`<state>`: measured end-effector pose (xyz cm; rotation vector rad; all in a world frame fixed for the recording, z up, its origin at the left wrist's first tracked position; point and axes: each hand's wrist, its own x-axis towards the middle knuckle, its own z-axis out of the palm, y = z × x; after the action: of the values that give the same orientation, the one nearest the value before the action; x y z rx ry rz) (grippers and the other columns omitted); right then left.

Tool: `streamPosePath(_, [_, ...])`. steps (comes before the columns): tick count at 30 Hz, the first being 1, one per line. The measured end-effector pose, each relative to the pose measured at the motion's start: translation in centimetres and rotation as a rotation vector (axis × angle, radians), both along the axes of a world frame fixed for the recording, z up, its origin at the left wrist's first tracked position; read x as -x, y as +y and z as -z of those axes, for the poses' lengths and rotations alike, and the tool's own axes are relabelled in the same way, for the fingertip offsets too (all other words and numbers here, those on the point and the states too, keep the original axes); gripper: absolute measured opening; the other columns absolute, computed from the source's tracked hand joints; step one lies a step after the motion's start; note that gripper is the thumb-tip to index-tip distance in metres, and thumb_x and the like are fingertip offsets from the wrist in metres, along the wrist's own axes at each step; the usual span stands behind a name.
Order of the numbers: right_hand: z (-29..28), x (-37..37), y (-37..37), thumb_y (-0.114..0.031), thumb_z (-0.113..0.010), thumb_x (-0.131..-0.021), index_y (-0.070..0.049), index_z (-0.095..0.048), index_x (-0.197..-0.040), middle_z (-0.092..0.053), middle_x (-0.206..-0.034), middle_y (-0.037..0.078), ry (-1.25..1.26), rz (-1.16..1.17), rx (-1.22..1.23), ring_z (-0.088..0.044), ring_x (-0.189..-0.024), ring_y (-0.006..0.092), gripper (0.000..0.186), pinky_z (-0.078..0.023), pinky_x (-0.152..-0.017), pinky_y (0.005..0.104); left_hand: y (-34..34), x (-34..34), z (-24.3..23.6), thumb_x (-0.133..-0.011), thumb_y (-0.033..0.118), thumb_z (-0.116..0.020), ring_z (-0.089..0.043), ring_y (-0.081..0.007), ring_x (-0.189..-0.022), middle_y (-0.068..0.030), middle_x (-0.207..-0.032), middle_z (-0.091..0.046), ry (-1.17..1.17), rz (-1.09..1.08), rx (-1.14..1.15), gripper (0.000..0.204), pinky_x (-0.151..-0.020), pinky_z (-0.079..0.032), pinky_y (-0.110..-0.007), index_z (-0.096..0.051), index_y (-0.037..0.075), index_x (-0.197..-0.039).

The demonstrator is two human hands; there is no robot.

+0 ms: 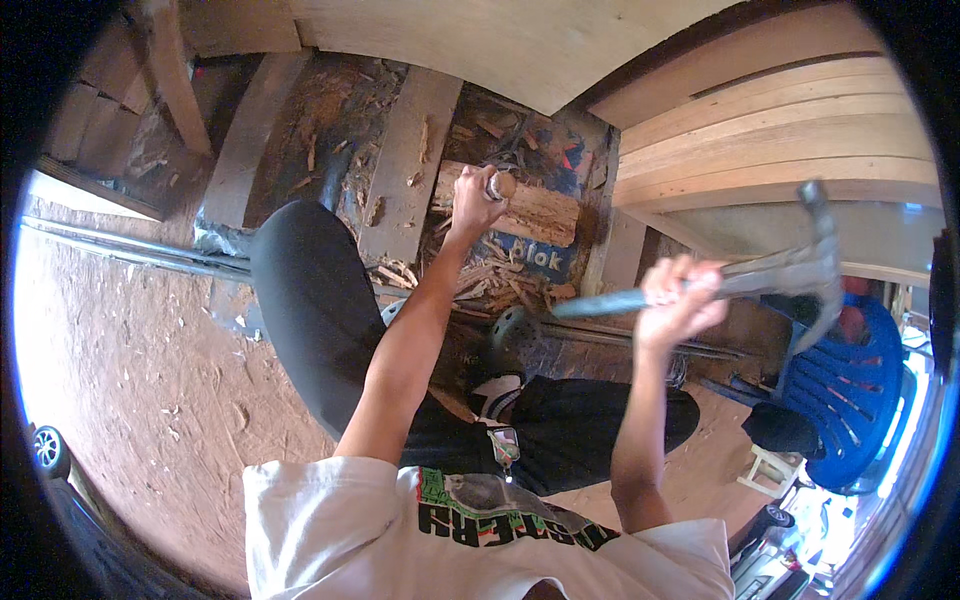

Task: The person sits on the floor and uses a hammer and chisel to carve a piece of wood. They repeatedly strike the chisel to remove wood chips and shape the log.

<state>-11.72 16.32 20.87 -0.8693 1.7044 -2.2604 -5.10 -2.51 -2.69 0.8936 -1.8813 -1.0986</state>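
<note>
Hammer (790,268) raised right of log (530,210) | your right hand (672,300) fingers clamped on its handle | your left hand (475,200) fingers clamped on chisel (498,184) atop log

We have one view only, from a fisheye camera worn on the head, facing steeply down over the white shirt (480,530) and both forearms. It sits close to the hands, and straight boards (760,130) bend toward the dark round rim.
</note>
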Motion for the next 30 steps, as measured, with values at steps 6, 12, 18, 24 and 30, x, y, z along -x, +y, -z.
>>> streamPosePath(6, [11.8, -3.4, -0.1, -0.033, -0.057, -0.094, 0.000, -0.060, -0.095, -0.055, -0.066, 0.006, 0.369, -0.099, -0.992, -0.055, -0.062, 0.0176, 0.033, -0.046, -0.060, 0.0372, 0.3, -0.9, 0.4, -0.058, 0.014, -0.070, -0.056, -0.0424, -0.085, -0.0225, -0.081, -0.060, 0.150, -0.009, -0.096, 0.030, -0.074, -0.045, -0.050, -0.061, 0.001, -0.084])
streamPosePath(12, [0.9, -1.2, 1.1, -0.029, -0.054, -0.097, -0.010, -0.048, -0.080, -0.044, -0.058, -0.005, -0.234, -0.049, -0.489, -0.038, -0.044, 0.0026, 0.026, -0.029, -0.038, 0.0182, 0.7, -0.5, 0.7, -0.056, 0.012, -0.068, -0.054, -0.0428, -0.081, -0.0221, -0.077, -0.060, 0.039, 0.045, 0.062, 0.029, -0.073, -0.045, -0.049, -0.060, 0.001, -0.080])
streamPosePath(18, [3.2, -1.7, -1.0, -0.033, -0.051, -0.098, -0.011, -0.040, -0.084, -0.038, -0.056, -0.004, 0.131, 0.047, 0.019, -0.038, -0.042, 0.0059, 0.028, -0.029, -0.035, 0.0196, 0.1, 0.2, 0.1, -0.056, 0.013, -0.070, -0.055, -0.0420, -0.081, -0.0221, -0.076, -0.060, -0.037, 0.048, -0.023, 0.027, -0.072, -0.045, -0.049, -0.059, 0.000, -0.077])
streamPosePath(24, [11.0, -3.1, 0.2, -0.038, -0.059, -0.093, -0.008, -0.050, -0.075, -0.047, -0.058, -0.001, 0.105, -0.114, -0.824, -0.042, -0.043, 0.0044, 0.036, -0.032, -0.037, 0.0223, -0.3, 0.0, -0.2, -0.056, 0.016, -0.073, -0.055, -0.0406, -0.081, -0.0213, -0.076, -0.060, 0.151, 0.028, -0.096, 0.032, -0.071, -0.044, -0.048, -0.061, 0.001, -0.081])
streamPosePath(30, [0.2, -0.9, 0.5, -0.034, -0.051, -0.098, -0.011, -0.044, -0.078, -0.038, -0.058, -0.006, -0.102, -0.072, -0.267, -0.034, -0.044, 0.0003, 0.032, -0.026, -0.036, 0.0164, 0.9, 0.4, 0.9, -0.053, 0.018, -0.075, -0.055, -0.0421, -0.086, -0.0220, -0.080, -0.059, -0.063, 0.039, 0.022, 0.043, -0.075, -0.044, -0.049, -0.063, 0.000, -0.090])
